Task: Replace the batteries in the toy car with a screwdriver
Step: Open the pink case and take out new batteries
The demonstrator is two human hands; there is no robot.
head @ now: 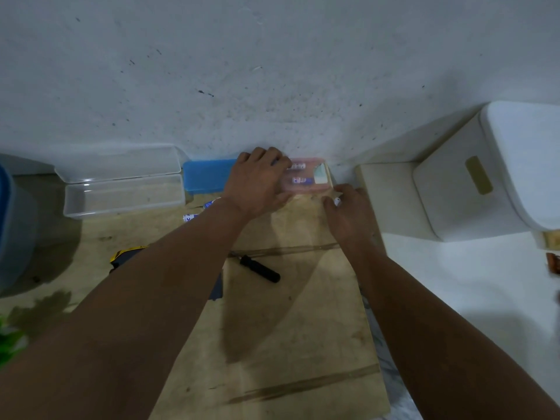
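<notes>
A pink translucent box (306, 177) with batteries inside stands against the wall. My left hand (257, 183) lies over its left side and grips it. My right hand (348, 207) is just below the box's right corner, fingers closed on a small white and blue battery (337, 202). Two loose batteries (194, 212) lie left of my left forearm. A black-handled screwdriver (260, 269) rests on the wooden board (288, 328). A yellow and black toy car (124, 256) shows partly from under my left forearm.
A clear open box (121, 189) and a blue box (206, 177) stand left along the wall. A white step stool (448, 192) and a white container (527, 165) are at the right. A blue bin (12, 231) is at the far left.
</notes>
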